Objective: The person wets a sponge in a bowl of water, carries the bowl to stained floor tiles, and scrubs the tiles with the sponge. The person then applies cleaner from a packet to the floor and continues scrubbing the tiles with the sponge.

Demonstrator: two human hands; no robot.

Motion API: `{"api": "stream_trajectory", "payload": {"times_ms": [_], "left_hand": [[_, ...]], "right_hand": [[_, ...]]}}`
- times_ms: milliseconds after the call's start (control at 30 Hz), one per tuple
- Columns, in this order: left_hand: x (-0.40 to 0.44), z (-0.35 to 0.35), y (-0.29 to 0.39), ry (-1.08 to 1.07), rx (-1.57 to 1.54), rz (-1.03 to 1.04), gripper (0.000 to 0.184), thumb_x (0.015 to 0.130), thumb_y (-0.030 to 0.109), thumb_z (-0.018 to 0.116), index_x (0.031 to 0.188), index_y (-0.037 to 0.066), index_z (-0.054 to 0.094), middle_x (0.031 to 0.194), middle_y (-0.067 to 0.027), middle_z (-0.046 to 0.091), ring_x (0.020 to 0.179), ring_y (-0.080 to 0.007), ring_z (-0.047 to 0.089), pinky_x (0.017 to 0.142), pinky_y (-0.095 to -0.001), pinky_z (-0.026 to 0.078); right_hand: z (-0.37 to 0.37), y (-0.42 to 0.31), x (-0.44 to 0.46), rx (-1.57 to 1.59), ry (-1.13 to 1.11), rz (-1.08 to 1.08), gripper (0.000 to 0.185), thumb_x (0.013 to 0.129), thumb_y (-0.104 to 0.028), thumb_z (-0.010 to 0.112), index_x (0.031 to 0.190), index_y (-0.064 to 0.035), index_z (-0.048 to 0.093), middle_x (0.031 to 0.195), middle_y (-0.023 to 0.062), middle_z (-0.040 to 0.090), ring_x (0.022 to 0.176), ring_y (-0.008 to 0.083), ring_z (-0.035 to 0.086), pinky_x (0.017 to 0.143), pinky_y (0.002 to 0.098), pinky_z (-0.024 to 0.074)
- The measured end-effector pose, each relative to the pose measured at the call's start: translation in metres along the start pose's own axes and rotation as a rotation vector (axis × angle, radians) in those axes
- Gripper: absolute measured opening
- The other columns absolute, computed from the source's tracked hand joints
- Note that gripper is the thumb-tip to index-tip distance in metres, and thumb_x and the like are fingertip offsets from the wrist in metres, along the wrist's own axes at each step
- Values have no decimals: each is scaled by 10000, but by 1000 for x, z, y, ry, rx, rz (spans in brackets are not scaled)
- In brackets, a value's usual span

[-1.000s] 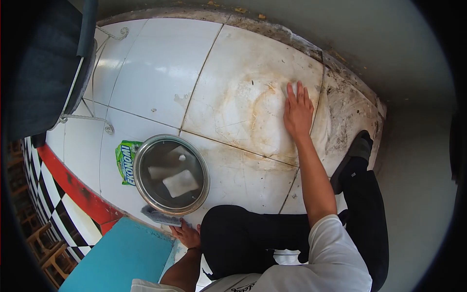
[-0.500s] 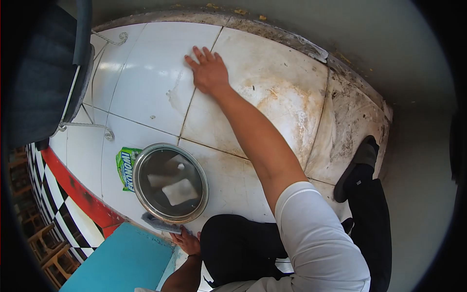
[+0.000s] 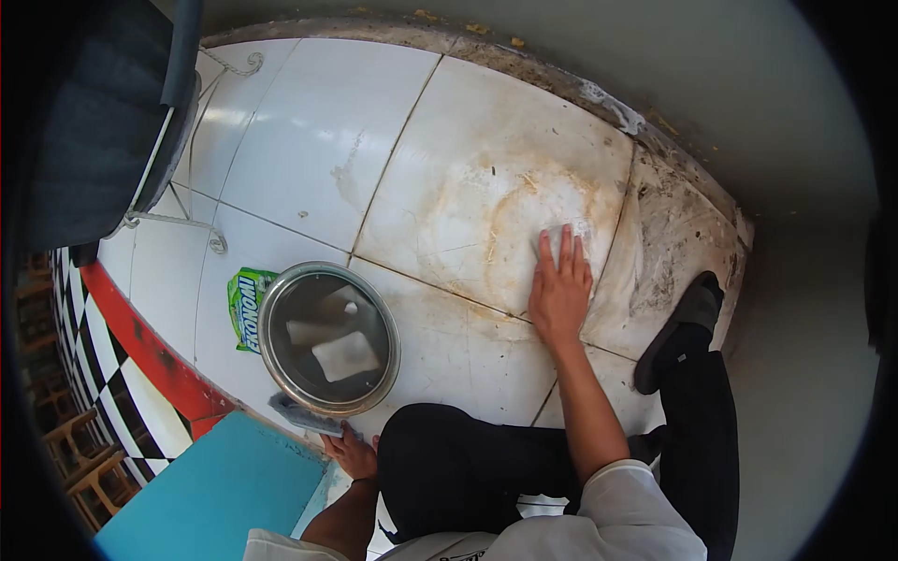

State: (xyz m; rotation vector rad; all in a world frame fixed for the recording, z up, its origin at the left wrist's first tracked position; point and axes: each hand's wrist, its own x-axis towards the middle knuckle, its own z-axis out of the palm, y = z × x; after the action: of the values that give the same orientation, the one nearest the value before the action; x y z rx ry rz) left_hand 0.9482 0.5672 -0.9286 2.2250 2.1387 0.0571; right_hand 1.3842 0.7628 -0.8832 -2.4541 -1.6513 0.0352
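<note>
My right hand (image 3: 559, 294) lies palm down on the stained white floor tile (image 3: 449, 206), fingers stretched out and slightly apart. Whitish, foamy wetness shows around its fingertips. At the lower left, my left hand (image 3: 355, 455) rests low by the floor, thumb apart from the fingers. Its fingertips touch the end of a flat grey piece (image 3: 304, 414), whose kind I cannot make out. Just above that piece stands a round metal basin (image 3: 396, 351) of cloudy water, with pale block-like pieces (image 3: 345, 356) in it. A green packet marked EKONOMI (image 3: 245, 309) lies against the basin's left side.
A grey wall (image 3: 748, 103) with a dirty base runs along the top and right. A dark chair-like seat (image 3: 94, 122) with curled metal legs is at upper left. A turquoise block (image 3: 215, 486) and red edging (image 3: 154, 360) lie lower left. My sandalled foot (image 3: 687, 318) is at right.
My right hand has moved from the cleaner tile near the top down and right onto the stained tile. My left hand stays beside the grey piece. The view has shifted slightly.
</note>
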Motion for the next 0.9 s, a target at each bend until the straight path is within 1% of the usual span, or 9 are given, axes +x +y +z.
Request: {"api": "stream_trajectory", "payload": {"times_ms": [133,267,333,400,467,567,667,800,900], "left_hand": [[-2,0,-4,-9,16,-8,751,882,502,555,1426,32,339,1391,-299,306,1354,-517,243,1051,-621,257],[-7,7,-8,-16,13,-30,766,881,523,554,1426,30,340,1397,-303,300,1356,-518,238,1053,-624,253],[-9,10,-9,-16,26,-32,767,883,531,549,1425,31,340,1405,-302,296,1354,-517,241,1056,-627,251],[-8,9,-10,-5,43,-29,762,890,539,542,1424,34,340,1412,-299,296,1352,-515,247,1059,-627,251],[-5,7,-7,13,56,-10,752,900,545,533,1421,38,342,1418,-293,300,1348,-510,255,1063,-626,255],[-3,12,-9,91,92,24,680,927,490,549,1407,49,357,1401,-275,329,1346,-495,271,1079,-613,275],[-8,22,-21,79,191,31,587,952,417,562,1388,69,378,1377,-254,360,1354,-474,281,1097,-593,300],[-2,20,-17,115,143,10,532,966,382,557,1376,87,389,1364,-238,374,1358,-462,300,1097,-583,330],[-3,26,-25,122,147,13,548,974,427,527,1379,86,390,1362,-240,379,1355,-466,311,1084,-588,343]], "right_hand": [[18,-83,4,153,-8,-186,506,924,-160,541,1428,-199,507,1536,105,409,1397,320,395,1119,492,318],[42,-113,106,231,50,-383,482,949,-203,502,1431,-219,499,1557,81,381,1424,284,358,1143,457,304],[64,-107,171,181,63,-402,459,992,-240,450,1450,-247,470,1580,56,343,1443,263,326,1154,453,283],[68,-82,228,101,44,-320,451,1021,-287,398,1470,-275,437,1598,35,310,1460,248,297,1159,438,270],[63,-35,260,49,49,-136,458,1024,-304,388,1481,-283,421,1608,26,287,1473,237,268,1150,429,285],[47,49,236,-29,86,78,470,1021,-312,393,1489,-280,412,1600,39,306,1459,260,301,1136,441,299],[33,106,142,-54,147,142,492,1004,-276,438,1495,-248,412,1590,82,320,1440,311,330,1124,474,301],[0,52,1,22,46,145,526,958,-191,514,1478,-217,443,1582,108,330,1432,336,333,1132,497,294],[1,5,-22,107,-5,39,506,963,-202,523,1465,-229,460,1576,94,341,1435,319,335,1145,485,294]]}}
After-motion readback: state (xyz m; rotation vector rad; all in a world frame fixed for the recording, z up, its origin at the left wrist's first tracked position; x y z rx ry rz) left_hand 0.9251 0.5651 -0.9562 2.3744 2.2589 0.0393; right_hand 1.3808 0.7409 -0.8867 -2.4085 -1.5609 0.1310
